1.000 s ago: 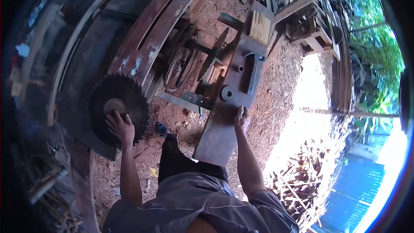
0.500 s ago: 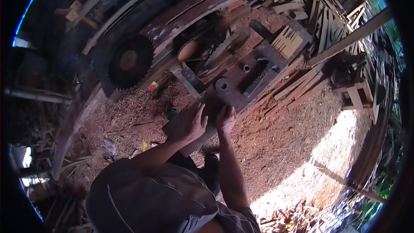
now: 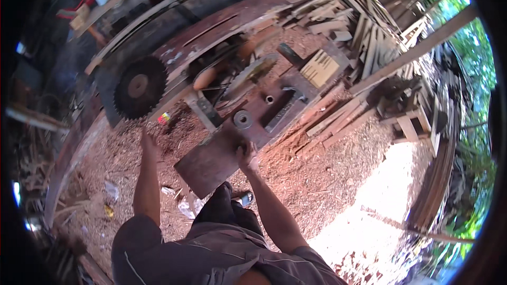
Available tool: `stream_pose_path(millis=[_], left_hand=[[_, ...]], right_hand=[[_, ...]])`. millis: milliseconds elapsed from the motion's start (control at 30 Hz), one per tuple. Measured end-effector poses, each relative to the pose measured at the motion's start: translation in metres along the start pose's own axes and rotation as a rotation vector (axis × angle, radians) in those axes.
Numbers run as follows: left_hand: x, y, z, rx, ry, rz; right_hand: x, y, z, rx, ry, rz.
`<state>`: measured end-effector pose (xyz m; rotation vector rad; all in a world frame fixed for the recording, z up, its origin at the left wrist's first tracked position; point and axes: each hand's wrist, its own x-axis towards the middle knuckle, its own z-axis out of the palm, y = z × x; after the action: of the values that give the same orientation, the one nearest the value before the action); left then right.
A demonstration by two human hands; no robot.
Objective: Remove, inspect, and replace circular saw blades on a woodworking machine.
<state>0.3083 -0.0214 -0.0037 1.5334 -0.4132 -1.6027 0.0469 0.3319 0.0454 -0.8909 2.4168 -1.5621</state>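
Note:
My left hand [image 3: 150,145] reaches out over the sawdust, just below a dark round saw blade [image 3: 138,85] with a toothed rim; its fingers look stretched and slightly blurred, with nothing in them. My right hand [image 3: 247,157] is closed at the right edge of a flat brown plate [image 3: 207,162], its fingers bent against it. The plate is at the near end of a reddish-brown metal bench [image 3: 285,82]. A thick metal ring [image 3: 243,120] lies on the bench just beyond my right hand. Farther up, a second toothed saw blade [image 3: 251,76] stands beside the bench.
A slotted pale wooden piece [image 3: 320,67] sits at the bench's far end. Stacked wood offcuts [image 3: 322,16] fill the far right. A slanting pole [image 3: 417,47] crosses the right side. Sawdust and scraps cover the ground, with a small red-and-yellow packet [image 3: 164,118] near the dark blade.
My left hand has left the brown plate and moved left toward the dark saw blade. My right hand stays at the plate's edge. The whole view has shifted, with the bench now farther left.

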Motion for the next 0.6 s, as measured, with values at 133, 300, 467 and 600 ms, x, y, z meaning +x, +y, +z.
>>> stream_pose_path(millis=[133, 300, 467, 600], left_hand=[[0.038, 0.019, 0.056, -0.390, -0.223, 0.084], [0.105, 0.051, 0.021, -0.357, -0.487, 0.046], [0.096, 0.073, 0.038, -0.277, -0.334, -0.073], [0.083, 0.080, 0.064, -0.417, -0.340, 0.013]], right_hand=[[0.006, 0.013, -0.006, -0.042, 0.002, 0.062], [0.010, 0.000, -0.003, -0.024, -0.080, 0.084], [0.052, 0.026, -0.046, -0.021, 0.334, 0.536], [0.144, 0.042, -0.090, -0.296, 0.355, 0.499]])
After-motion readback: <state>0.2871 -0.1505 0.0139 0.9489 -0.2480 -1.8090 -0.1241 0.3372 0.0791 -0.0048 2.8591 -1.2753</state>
